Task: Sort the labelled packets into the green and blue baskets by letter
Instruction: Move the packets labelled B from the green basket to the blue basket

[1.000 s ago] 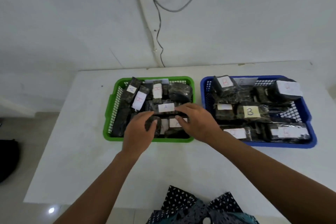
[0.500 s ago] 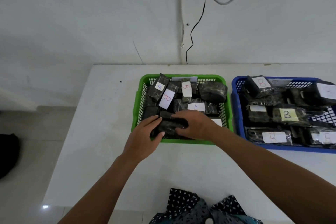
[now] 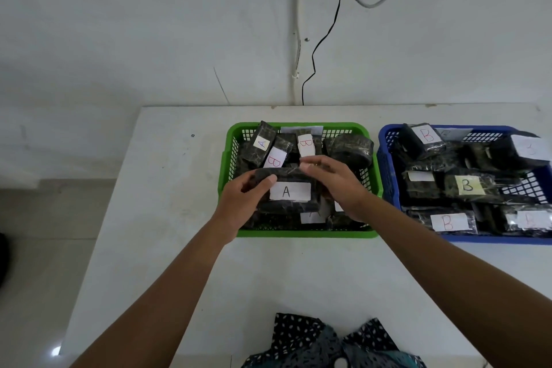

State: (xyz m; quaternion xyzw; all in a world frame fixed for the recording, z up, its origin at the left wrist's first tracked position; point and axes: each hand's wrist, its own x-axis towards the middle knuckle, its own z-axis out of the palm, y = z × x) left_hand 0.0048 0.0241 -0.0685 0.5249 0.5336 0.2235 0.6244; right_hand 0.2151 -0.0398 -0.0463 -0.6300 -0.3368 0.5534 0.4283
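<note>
**Ana:** Packet marked A point(image 3: 288, 191) is up now, lifted clear of the heap in the green basket point(image 3: 301, 233). 0.5 s ago it lay low at the basket's near edge, label hidden under the fingers; now the label faces the camera.

**Ben:** Who has it?

**Ana:** Both. The left hand point(image 3: 242, 203) grips its 9 o'clock end, thumb over the top. The right hand point(image 3: 337, 185) curls its fingers over the 3 o'clock end. Neither is loose.

**Ben:** So what does that tell us?

**Ana:** I judge the letter has just been read. The green basket appears to be the A side, so this packet likely goes back down there rather than across.

**Ben:** Anything misplaced?

**Ana:** Yes. In the green basket, towards 12 o'clock, I count 2 packets labelled B: one slanted B packet point(image 3: 274, 160) and one upright B packet point(image 3: 305, 143). Beside them, at 11 o'clock, is 1 small A packet point(image 3: 262, 143). Those 2 Bs look like the work left.

**Ben:** And the blue basket point(image 3: 388, 188)?

**Ana:** At 3 o'clock, just beside the green one. I read 3 clear B labels there: a back B packet point(image 3: 427, 135), a yellow-label B packet point(image 3: 467, 185) and a front B packet point(image 3: 448, 222). Other labels are too faint to read.

**Ben:** Baskets?

**Ana:** 2, on the white table point(image 3: 167, 188).
</note>
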